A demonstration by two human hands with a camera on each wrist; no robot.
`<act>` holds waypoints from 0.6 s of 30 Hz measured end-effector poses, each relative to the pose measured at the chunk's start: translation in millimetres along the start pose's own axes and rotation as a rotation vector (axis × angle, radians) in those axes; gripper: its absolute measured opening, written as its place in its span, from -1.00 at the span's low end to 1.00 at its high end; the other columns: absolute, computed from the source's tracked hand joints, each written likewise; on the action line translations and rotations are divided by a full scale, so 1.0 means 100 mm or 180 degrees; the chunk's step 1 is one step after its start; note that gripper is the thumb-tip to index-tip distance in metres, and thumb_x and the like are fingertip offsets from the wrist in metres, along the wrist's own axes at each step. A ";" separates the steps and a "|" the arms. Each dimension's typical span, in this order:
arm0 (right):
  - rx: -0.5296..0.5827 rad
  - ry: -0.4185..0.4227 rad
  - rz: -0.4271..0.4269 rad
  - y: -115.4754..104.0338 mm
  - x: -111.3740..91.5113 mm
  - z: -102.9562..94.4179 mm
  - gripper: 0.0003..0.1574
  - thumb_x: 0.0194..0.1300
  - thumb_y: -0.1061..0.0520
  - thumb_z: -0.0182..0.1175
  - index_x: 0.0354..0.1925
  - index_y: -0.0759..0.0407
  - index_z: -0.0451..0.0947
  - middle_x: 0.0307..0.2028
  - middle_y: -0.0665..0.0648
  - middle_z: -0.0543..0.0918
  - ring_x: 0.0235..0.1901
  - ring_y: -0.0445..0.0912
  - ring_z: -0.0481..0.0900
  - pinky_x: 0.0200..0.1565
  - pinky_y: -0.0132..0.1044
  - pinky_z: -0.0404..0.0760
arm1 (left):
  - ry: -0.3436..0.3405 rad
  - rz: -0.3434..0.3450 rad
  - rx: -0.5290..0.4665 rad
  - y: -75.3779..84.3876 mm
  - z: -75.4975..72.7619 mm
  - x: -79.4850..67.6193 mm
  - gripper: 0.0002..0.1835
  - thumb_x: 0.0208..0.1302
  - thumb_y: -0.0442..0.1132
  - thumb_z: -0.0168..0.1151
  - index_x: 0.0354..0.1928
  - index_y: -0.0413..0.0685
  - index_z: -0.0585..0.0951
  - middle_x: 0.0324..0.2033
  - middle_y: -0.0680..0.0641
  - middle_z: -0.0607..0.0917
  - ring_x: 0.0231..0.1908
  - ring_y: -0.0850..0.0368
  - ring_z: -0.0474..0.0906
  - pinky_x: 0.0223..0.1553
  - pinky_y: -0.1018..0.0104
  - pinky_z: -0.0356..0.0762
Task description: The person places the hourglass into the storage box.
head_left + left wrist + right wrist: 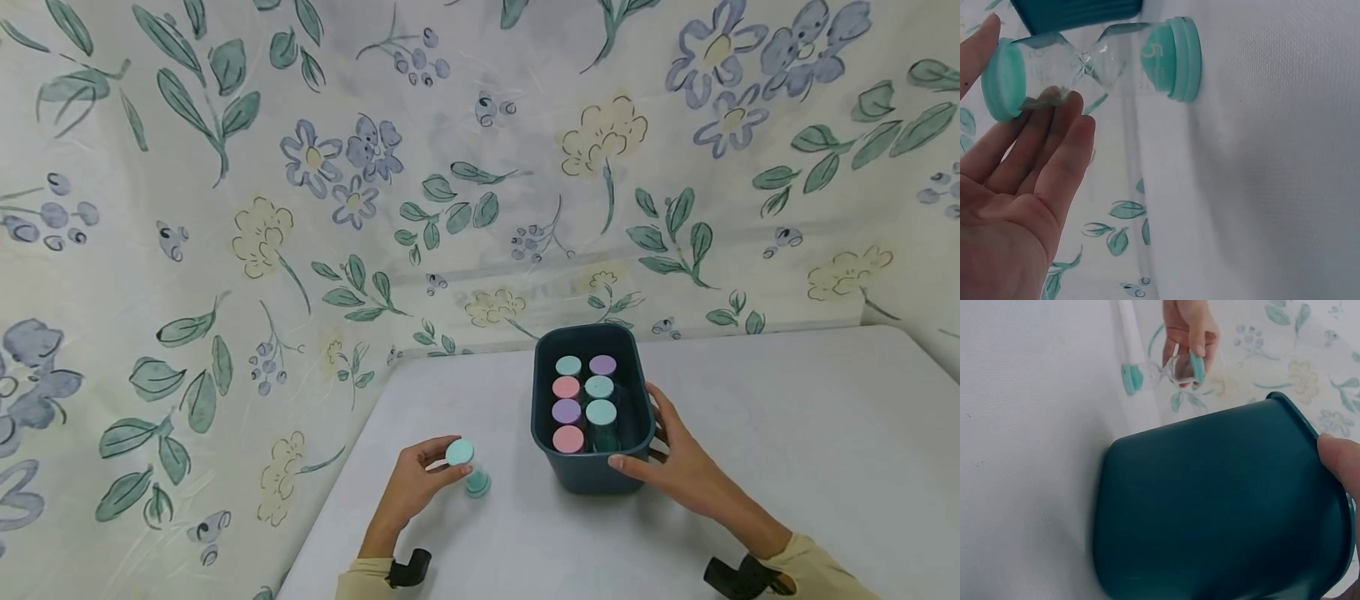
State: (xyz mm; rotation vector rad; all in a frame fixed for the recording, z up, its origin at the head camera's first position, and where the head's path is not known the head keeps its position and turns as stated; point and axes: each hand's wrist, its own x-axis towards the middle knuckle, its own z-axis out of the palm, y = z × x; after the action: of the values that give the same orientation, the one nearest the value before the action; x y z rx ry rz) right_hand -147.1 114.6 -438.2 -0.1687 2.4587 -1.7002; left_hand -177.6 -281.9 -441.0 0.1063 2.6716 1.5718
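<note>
A sand timer (1169, 59) with mint-green end caps, clear glass and green sand at its lower end stands upright on the table, left of the bin. My left hand (423, 483) holds it near the upper cap, thumb on one side and fingers on the other. A dark teal bin (600, 475) stands on the table; in the right wrist view its outer wall (1222, 500) fills much of the picture. Gripping the bin's near right corner is my right hand (682, 467), its thumb over the rim. Inside are several capped timers, with mint, purple and pink caps (568, 439).
The white table (787, 433) extends to the right of the bin. A flower-patterned sheet (450, 250) hangs behind the table and along its left side. Each wrist wears a black strap mount (410, 568).
</note>
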 end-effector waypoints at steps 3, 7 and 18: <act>0.0002 0.0007 0.0001 0.00 0.00 0.00 0.49 0.22 -0.21 0.46 0.67 -0.15 -0.40 0.64 0.44 -0.10 0.54 0.50 0.09 0.36 0.26 0.44 | 0.0070 -0.0010 -0.0037 -0.01 0.01 0.00 -0.52 0.11 -0.22 0.59 0.12 -0.04 0.73 0.07 -0.05 0.77 0.08 0.13 0.67 0.15 0.28 0.69; -0.0013 0.0014 0.0022 0.00 0.01 0.00 0.49 0.22 -0.23 0.46 0.67 -0.16 -0.41 0.64 0.44 -0.10 0.54 0.50 0.08 0.36 0.26 0.43 | 0.0131 0.0062 -0.0027 -0.01 0.03 -0.01 -0.56 0.10 -0.24 0.59 0.07 -0.03 0.74 0.05 -0.06 0.77 0.04 0.18 0.65 0.15 0.27 0.70; -0.0012 -0.0001 0.0037 -0.01 0.00 0.00 0.50 0.22 -0.23 0.46 0.67 -0.14 -0.41 0.64 0.43 -0.12 0.54 0.49 0.07 0.36 0.26 0.43 | 0.0294 0.0082 -0.0278 0.06 0.00 -0.02 -0.47 0.07 -0.31 0.60 0.14 -0.16 0.70 0.10 -0.12 0.75 0.01 0.25 0.68 0.09 0.38 0.70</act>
State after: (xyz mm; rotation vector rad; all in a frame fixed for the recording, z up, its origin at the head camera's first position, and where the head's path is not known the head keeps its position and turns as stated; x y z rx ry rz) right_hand -147.4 114.2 -437.4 -0.1549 2.4580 -1.6911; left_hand -175.4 -279.3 -435.3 0.0670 2.6745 1.7397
